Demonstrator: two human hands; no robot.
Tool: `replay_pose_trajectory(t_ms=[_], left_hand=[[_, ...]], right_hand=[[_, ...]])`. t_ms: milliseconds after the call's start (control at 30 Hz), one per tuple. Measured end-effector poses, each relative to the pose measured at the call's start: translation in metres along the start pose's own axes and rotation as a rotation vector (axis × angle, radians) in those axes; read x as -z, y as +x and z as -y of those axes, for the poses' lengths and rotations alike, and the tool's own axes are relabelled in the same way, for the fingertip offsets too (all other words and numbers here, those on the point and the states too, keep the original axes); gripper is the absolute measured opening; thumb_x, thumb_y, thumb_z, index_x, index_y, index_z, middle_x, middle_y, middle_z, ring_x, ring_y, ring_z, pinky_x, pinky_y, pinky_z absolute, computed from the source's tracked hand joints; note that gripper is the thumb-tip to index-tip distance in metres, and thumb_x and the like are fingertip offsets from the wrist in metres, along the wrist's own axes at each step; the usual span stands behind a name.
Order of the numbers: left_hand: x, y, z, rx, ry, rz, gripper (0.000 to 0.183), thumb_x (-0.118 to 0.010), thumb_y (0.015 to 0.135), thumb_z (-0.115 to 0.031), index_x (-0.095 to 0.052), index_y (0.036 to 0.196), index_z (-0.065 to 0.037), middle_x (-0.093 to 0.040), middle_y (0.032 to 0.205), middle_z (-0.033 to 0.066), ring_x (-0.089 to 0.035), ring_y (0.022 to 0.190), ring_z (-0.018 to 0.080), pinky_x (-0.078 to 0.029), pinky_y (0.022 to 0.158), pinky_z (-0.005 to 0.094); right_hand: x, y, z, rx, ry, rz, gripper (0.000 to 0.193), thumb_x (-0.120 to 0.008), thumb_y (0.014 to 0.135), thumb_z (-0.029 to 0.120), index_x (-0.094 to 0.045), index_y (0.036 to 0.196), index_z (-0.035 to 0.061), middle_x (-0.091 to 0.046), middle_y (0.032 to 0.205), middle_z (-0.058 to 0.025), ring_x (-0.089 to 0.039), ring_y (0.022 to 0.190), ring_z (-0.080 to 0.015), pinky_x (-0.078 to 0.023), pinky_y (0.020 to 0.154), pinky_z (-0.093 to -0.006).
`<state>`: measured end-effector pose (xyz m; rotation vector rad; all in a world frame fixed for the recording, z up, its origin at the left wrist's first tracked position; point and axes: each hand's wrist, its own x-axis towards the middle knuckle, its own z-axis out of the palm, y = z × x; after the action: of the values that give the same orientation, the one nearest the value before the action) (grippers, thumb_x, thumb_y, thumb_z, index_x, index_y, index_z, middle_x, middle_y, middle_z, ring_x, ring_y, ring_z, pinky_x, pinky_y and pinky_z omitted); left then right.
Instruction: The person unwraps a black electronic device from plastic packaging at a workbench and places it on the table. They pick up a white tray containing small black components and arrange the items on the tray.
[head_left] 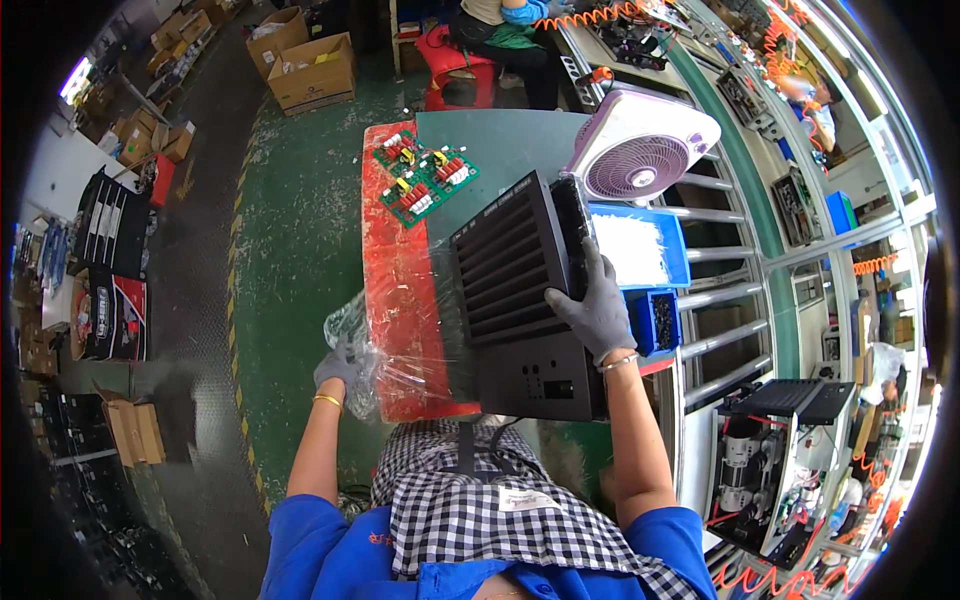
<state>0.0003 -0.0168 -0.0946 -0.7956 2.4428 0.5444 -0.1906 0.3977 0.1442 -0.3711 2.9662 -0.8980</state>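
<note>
My left hand (337,368), in a grey glove, is closed on a bunch of clear plastic film (352,338) beyond the bench's left edge. The film stretches rightward toward a black vented metal panel (508,265), which has slanted slots and small cut-outs at its near end. My right hand (598,310), also gloved, grips the panel's right edge, thumb on its face and fingers over the side. A dark, shiny layer shows along that edge; I cannot tell whether it is a second panel. Several green circuit boards (425,175) lie at the bench's far left.
The bench (400,370) has a red left strip. A white and purple fan (640,150) stands far right, beside a blue tray of white strips (680,250) and a small blue bin (656,322). Metal rollers (725,290) run along the right. Another person (510,40) sits beyond.
</note>
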Motion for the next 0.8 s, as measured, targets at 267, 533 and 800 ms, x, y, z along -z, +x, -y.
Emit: replay_pose_trajectory(t_ms=[267, 533, 800], left_hand=[[0.041, -0.058, -0.149, -0.452, -0.529, -0.099, 0.058, -0.055, 0.096, -0.046, -0.047, 0.141, -0.011, -0.056, 0.136, 0.0199, -0.056, 0.123, 0.0344, -0.048, 0.099, 0.0424], [-0.031, -0.040, -0.230, -0.386, -0.908, 0.141, 0.095, -0.057, 0.089, -0.064, -0.026, 0.152, 0.001, -0.037, 0.152, 0.0254, -0.034, 0.143, 0.0349, -0.030, 0.116, 0.0384], [-0.024, -0.035, -0.233, -0.522, -1.068, -0.029, 0.087, -0.055, 0.095, -0.056, -0.024, 0.153, 0.001, -0.034, 0.155, 0.0232, -0.032, 0.145, 0.0323, -0.028, 0.116, 0.0371]], right_hand=[[0.000, 0.007, -0.030, -0.157, 0.377, 0.045, 0.106, -0.078, 0.079, 0.045, -0.016, 0.154, 0.0018, -0.055, 0.127, -0.0276, -0.059, 0.115, -0.0364, -0.047, 0.097, -0.0430], [0.006, 0.008, -0.051, -0.271, 0.957, 0.312, 0.066, -0.072, 0.091, 0.039, -0.046, 0.137, -0.0010, -0.059, 0.123, -0.0070, -0.054, 0.111, -0.0145, -0.042, 0.100, -0.0310], [-0.031, -0.015, -0.058, -0.418, 1.330, 0.548, 0.056, -0.041, 0.105, 0.045, -0.048, 0.141, 0.0017, -0.063, 0.121, -0.0066, -0.060, 0.105, -0.0134, -0.049, 0.094, -0.0300]])
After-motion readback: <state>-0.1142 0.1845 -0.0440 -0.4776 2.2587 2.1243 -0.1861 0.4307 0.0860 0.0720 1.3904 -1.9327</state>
